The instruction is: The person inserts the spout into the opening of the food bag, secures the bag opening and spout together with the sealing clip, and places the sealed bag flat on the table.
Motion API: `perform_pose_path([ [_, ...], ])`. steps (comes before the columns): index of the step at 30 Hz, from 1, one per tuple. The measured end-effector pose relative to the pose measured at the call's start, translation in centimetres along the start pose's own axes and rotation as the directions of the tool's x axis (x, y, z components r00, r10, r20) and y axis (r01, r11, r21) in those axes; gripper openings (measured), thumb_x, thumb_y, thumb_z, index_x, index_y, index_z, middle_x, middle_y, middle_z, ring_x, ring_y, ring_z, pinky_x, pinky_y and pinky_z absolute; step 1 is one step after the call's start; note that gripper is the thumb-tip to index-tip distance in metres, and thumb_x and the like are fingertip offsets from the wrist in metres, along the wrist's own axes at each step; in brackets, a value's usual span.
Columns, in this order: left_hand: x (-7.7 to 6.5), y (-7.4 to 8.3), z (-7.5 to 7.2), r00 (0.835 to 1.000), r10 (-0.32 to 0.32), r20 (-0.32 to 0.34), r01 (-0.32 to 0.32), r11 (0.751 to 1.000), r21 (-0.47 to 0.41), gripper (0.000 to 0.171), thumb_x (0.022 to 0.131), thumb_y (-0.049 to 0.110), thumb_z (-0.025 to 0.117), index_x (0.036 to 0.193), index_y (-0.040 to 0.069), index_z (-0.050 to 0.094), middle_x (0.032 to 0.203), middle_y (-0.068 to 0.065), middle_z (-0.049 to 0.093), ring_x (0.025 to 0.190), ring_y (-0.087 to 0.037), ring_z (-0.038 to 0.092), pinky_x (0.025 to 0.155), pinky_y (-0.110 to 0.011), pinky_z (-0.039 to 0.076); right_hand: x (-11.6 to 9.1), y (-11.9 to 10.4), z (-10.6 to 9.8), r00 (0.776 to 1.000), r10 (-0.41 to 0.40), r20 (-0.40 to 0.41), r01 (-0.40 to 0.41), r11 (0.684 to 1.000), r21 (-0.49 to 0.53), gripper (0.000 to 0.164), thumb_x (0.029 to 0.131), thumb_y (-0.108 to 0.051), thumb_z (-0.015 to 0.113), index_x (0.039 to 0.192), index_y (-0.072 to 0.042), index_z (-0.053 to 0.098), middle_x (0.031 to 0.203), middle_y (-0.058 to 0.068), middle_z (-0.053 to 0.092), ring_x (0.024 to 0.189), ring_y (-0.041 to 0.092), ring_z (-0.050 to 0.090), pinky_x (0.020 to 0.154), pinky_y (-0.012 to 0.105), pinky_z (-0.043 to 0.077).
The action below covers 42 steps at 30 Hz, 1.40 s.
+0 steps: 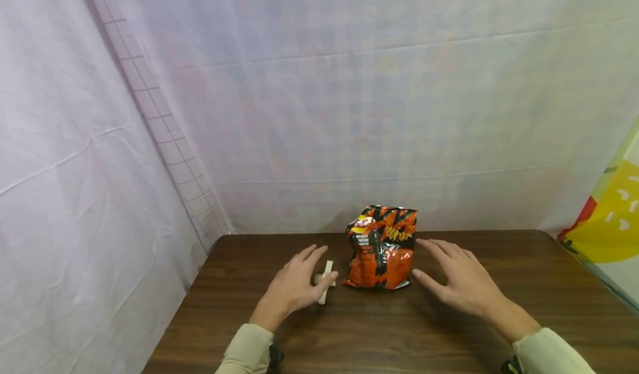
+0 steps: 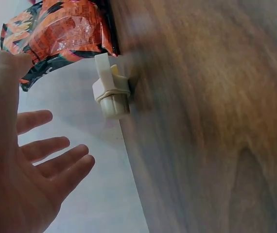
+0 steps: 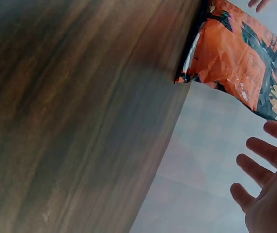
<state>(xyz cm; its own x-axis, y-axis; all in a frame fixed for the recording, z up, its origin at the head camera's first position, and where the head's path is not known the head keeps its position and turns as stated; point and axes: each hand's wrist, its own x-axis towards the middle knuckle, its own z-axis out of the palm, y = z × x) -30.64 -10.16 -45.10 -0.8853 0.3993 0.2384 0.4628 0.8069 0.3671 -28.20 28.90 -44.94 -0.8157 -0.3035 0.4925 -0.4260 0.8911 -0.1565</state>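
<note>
An orange and black chip bag stands upright on the brown wooden table. My right hand is just to its right, fingers spread and holding nothing; whether the fingertips touch the bag I cannot tell. To the bag's left my left hand hovers above the table with straight, parted fingers. Nearest to it is a small cream plastic piece, partly behind the thumb in the head view. It has a flat bar and a rounded, cap-like part, and looks like a bag clip with a spout.
A pale curtain hangs right behind the table's far edge. Another white cloth lines the left side. On the right, a yellow and red printed panel stands beside the table.
</note>
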Motion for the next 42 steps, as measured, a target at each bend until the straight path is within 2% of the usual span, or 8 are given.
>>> perform_pose_path([
  [9, -0.1, 0.0, 1.0, 1.0, -0.019, 0.002, 0.019, 0.999, -0.028, 0.073, 0.105, 0.072, 0.047, 0.164, 0.028, 0.047, 0.167, -0.011, 0.05, 0.146, -0.04, 0.057, 0.114, -0.062, 0.054, -0.3, -0.3, 0.2, 0.998, -0.027, -0.05, 0.027, 1.0, 0.005, 0.069, 0.099, -0.054, 0.074, 0.155, -0.018, 0.057, 0.148, 0.012, 0.066, 0.133, 0.041, 0.063, 0.105, 0.07, 0.05],
  [13, -0.1, -0.1, 1.5, 1.0, -0.014, -0.004, 0.014, 1.0, -0.028, 0.07, 0.106, 0.067, 0.051, 0.16, 0.022, 0.053, 0.163, -0.012, 0.055, 0.142, -0.038, 0.06, 0.112, -0.058, 0.057, -0.3, -0.3, 0.3, 0.997, -0.038, -0.061, 0.038, 0.999, 0.007, 0.068, 0.099, -0.053, 0.075, 0.155, -0.018, 0.057, 0.146, 0.013, 0.067, 0.132, 0.04, 0.063, 0.102, 0.069, 0.051],
  [16, 0.0, -0.2, 1.9, 0.999, 0.012, -0.03, -0.012, 0.999, -0.032, 0.065, 0.107, 0.061, 0.055, 0.154, 0.016, 0.06, 0.156, -0.012, 0.062, 0.139, -0.035, 0.064, 0.111, -0.053, 0.058, -0.3, -0.2, 0.4, 0.997, -0.041, -0.068, 0.042, 0.999, 0.012, 0.068, 0.099, -0.052, 0.075, 0.155, -0.018, 0.058, 0.146, 0.013, 0.067, 0.131, 0.04, 0.064, 0.101, 0.067, 0.052],
  [24, 0.0, -0.3, 2.6, 0.994, 0.068, -0.087, -0.071, 0.997, -0.028, 0.05, 0.105, 0.042, 0.067, 0.144, 0.011, 0.069, 0.14, -0.012, 0.074, 0.124, -0.03, 0.074, 0.101, -0.047, 0.064, -0.4, -0.3, 0.3, 0.996, -0.041, -0.073, 0.042, 0.999, 0.015, 0.067, 0.099, -0.051, 0.075, 0.155, -0.018, 0.058, 0.146, 0.013, 0.067, 0.13, 0.04, 0.064, 0.101, 0.067, 0.052],
  [31, 0.0, -0.3, 2.8, 0.991, 0.092, -0.093, -0.092, 0.996, 0.01, 0.038, 0.103, 0.032, 0.07, 0.132, 0.007, 0.073, 0.125, -0.012, 0.079, 0.107, -0.025, 0.077, 0.087, -0.041, 0.066, -0.6, -0.6, 0.4, 0.996, -0.042, -0.084, 0.043, 0.999, 0.016, 0.066, 0.097, -0.048, 0.078, 0.153, -0.018, 0.059, 0.144, 0.012, 0.068, 0.129, 0.039, 0.065, 0.098, 0.065, 0.053],
  [33, 0.1, -0.4, 2.9, 0.991, 0.095, -0.089, -0.095, 0.995, 0.008, 0.032, 0.103, 0.031, 0.072, 0.125, 0.008, 0.075, 0.117, -0.009, 0.08, 0.096, -0.02, 0.075, 0.079, -0.035, 0.064, -0.7, -0.6, 0.4, 0.995, -0.041, -0.086, 0.043, 0.999, 0.019, 0.066, 0.097, -0.048, 0.078, 0.153, -0.018, 0.059, 0.143, 0.011, 0.068, 0.129, 0.038, 0.066, 0.098, 0.065, 0.053],
  [37, 0.1, -0.5, 3.0, 0.993, 0.091, -0.072, -0.091, 0.996, -0.009, 0.024, 0.103, 0.03, 0.075, 0.114, 0.01, 0.076, 0.101, -0.005, 0.078, 0.077, -0.009, 0.063, 0.065, -0.025, 0.054, -0.7, -0.7, 0.4, 0.995, -0.041, -0.086, 0.043, 0.999, 0.023, 0.065, 0.098, -0.048, 0.078, 0.153, -0.019, 0.06, 0.142, 0.011, 0.069, 0.129, 0.038, 0.066, 0.098, 0.065, 0.053],
  [42, 0.2, -0.6, 3.0, 0.995, 0.075, -0.061, -0.077, 0.997, -0.016, 0.022, 0.101, 0.03, 0.078, 0.112, 0.011, 0.077, 0.094, -0.003, 0.077, 0.07, -0.005, 0.056, 0.059, -0.022, 0.048, -0.7, -0.6, 0.4, 0.995, -0.048, -0.093, 0.05, 0.999, 0.022, 0.065, 0.097, -0.047, 0.078, 0.153, -0.019, 0.06, 0.143, 0.01, 0.069, 0.129, 0.037, 0.065, 0.098, 0.064, 0.053],
])
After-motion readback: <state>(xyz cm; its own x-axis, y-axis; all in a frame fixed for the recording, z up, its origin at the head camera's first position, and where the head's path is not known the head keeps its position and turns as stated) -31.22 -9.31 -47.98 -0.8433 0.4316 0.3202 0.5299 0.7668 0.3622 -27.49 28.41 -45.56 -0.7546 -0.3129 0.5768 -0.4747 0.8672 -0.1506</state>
